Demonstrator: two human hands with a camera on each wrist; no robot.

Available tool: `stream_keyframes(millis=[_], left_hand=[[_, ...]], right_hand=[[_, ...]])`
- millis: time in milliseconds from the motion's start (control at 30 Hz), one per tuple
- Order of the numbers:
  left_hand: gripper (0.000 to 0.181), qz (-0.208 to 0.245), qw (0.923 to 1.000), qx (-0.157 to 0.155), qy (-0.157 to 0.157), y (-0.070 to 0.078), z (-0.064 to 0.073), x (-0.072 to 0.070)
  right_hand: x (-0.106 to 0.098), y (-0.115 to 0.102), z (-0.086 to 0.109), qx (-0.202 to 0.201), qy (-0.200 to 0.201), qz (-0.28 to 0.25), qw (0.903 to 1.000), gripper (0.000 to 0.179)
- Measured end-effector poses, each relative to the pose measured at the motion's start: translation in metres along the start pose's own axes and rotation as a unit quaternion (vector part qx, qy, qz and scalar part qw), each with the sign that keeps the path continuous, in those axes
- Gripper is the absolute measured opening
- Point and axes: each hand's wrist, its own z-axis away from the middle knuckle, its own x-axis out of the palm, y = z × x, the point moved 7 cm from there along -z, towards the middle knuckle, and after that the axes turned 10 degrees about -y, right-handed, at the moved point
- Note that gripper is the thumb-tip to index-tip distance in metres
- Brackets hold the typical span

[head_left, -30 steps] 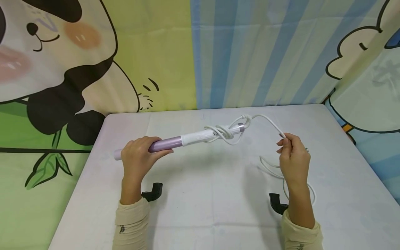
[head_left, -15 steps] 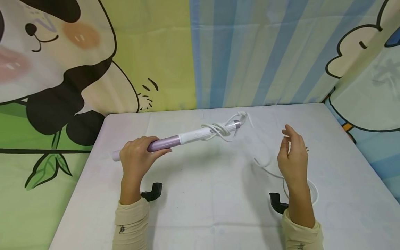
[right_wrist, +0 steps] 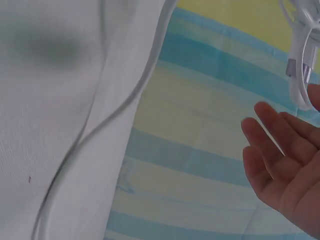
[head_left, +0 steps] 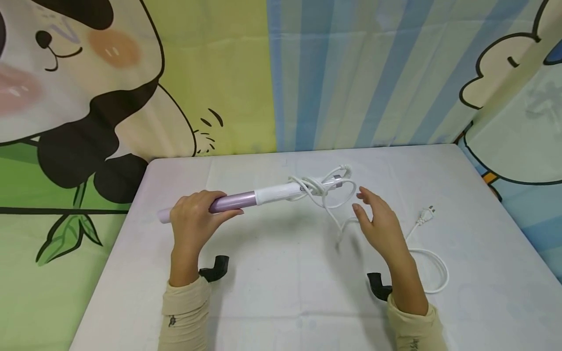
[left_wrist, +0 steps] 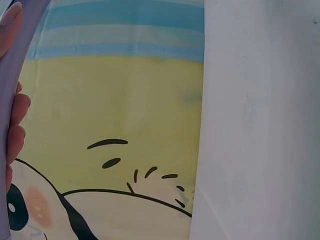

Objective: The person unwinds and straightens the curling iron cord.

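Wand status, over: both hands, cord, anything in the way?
Left hand grips wand. Right hand open near cord, contact unclear. Cord looped round wand, likely in the way; plug unconnected.

The stick [head_left: 272,192] in the left hand [head_left: 194,214] is light purple, then white, with a silver ring [head_left: 337,179] near the right hand [head_left: 381,225]. Its cord [head_left: 313,185] and plug [head_left: 425,215] are white. Under both hands, the table [head_left: 272,273] is whitish. Beyond them, the cloth [head_left: 342,73] shows yellow-green, blue stripes and a black-and-white panda [head_left: 74,83].
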Motion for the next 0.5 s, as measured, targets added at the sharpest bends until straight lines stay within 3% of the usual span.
stream_keyframes(millis=[100, 167, 400, 500], left_hand=[[0.049, 0.001, 0.9999, 0.004, -0.012, 0.002, -0.001, 0.001], [0.049, 0.001, 0.9998, 0.003, -0.018, 0.003, -0.001, 0.002], [0.049, -0.008, 0.9994, 0.006, -0.033, 0.003, -0.001, 0.005], [0.05, -0.008, 0.999, 0.013, -0.042, 0.004, -0.001, 0.007]], right_hand=[[0.015, -0.002, -0.002, -0.004, -0.054, -0.025, 0.9982, 0.043], [0.019, -0.005, -0.003, -0.017, -0.061, -0.044, 0.997, 0.035], [0.003, -0.017, 0.003, -0.058, 0.029, -0.083, 0.9944, 0.01], [-0.004, -0.02, 0.006, -0.086, 0.067, -0.145, 0.9834, 0.009]])
